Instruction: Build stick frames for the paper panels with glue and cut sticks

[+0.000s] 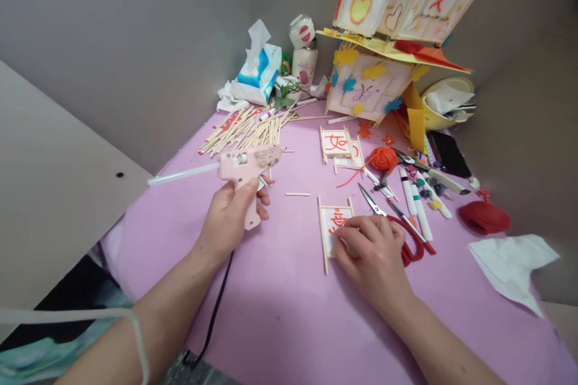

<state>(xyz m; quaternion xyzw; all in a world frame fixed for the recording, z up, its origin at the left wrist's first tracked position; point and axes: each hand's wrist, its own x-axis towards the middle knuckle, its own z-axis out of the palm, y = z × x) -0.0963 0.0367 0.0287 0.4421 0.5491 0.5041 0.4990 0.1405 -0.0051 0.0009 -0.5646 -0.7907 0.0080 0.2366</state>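
My left hand (pixel 230 216) is wrapped round the handle of a pink hot glue gun (pixel 239 171), its nozzle turned to the right. A clear glue stick (pixel 183 175) sticks out of its back end. My right hand (pixel 372 246) has its fingers curled over the right side of a small stick-framed panel (pixel 330 234) with red strokes on white, lying on the table. The fingers hide the panel's right part. One short wooden stick (pixel 297 194) lies between the hands. Red-handled scissors (pixel 372 200) are just beyond my right hand, partly covered by it.
Two similar panels (pixel 336 143) overlap farther back. Many wooden sticks (pixel 253 129) lie loose at the back left, near a tissue pack (pixel 266 75). A decorated stick house (pixel 374 81) stands behind. Red yarn (pixel 383 159), markers (pixel 421 213) and a tissue (pixel 510 264) lie right.
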